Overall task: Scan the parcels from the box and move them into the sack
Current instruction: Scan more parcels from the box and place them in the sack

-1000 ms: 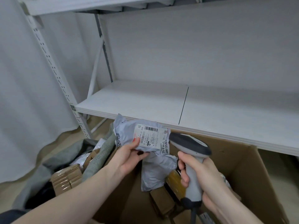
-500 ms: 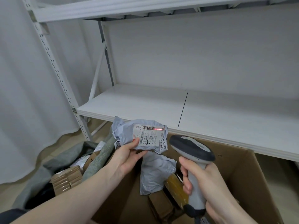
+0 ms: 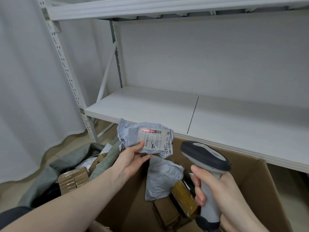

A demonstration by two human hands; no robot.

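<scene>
My left hand (image 3: 132, 158) holds a crumpled grey poly-bag parcel (image 3: 132, 131) up above the cardboard box (image 3: 260, 186), thumb on its white label. A red scan line lies across the label's barcode. My right hand (image 3: 215, 188) grips the handle of a grey barcode scanner (image 3: 205, 156), whose head points at the label. Inside the box lie another grey bag parcel (image 3: 162, 178) and brown taped parcels (image 3: 184, 198). The grey-green sack (image 3: 55, 174) stands open at the lower left with brown parcels (image 3: 71, 180) and other packets in it.
A white metal rack stands behind the box, with a bare lower shelf (image 3: 167, 108) just past the held parcel. Its perforated upright (image 3: 66, 71) rises at the left. A white curtain (image 3: 25, 81) hangs at the far left, reaching the floor.
The held parcel stays in my left hand and has tilted slightly. The red scan line, absent a second ago, now lies on the barcode. The scanner has kept its aim.
</scene>
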